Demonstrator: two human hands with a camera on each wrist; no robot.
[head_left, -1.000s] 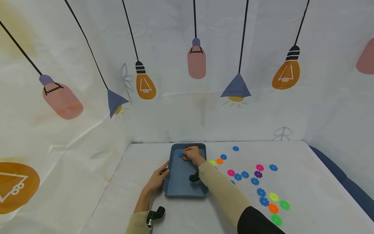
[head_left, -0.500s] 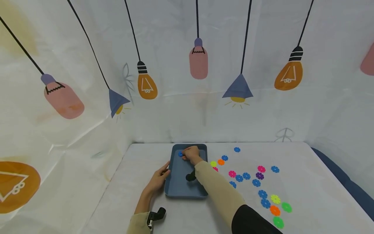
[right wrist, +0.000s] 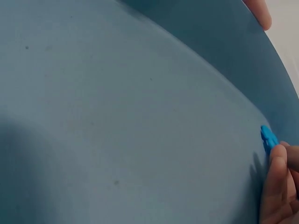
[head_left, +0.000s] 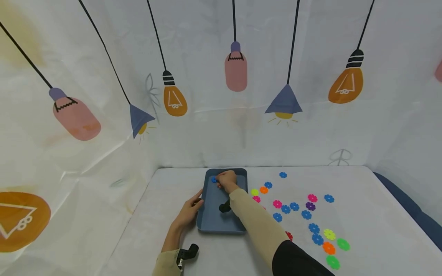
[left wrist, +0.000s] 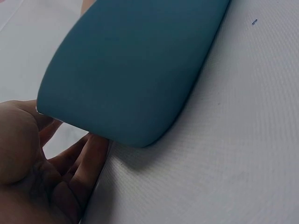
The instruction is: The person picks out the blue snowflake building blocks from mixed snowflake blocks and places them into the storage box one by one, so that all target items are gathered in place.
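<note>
A blue-grey rectangular tray [head_left: 221, 220] lies on the white table in the head view. My left hand [head_left: 189, 209] holds its left side, the thumb [right wrist: 259, 13] over the rim and the fingers [left wrist: 86, 161] low on the outside, partly hidden. Above the far left part of the tray, my right hand [head_left: 227, 180] pinches a blue flower-shaped disc [head_left: 214, 179]. Seen from the right wrist, the notched blue disc [right wrist: 268, 138] stands tilted on edge between thumb and fingertips, near the tray's inner wall. Whether it touches the tray floor is unclear.
Several flower-shaped discs lie scattered right of the tray: blue [head_left: 306, 214], orange [head_left: 329, 248], green [head_left: 333, 262], yellow [head_left: 329, 234], pink [head_left: 312, 197] and purple [head_left: 310, 206]. A red disc [head_left: 289, 235] peeks out beside the right sleeve. A lamp-printed white sheet [head_left: 214, 134] hangs behind the table.
Both hands keep nearly the same places, with the blue disc still in the right fingers. The head view has shifted slightly, and a red disc now shows beside the right sleeve.
</note>
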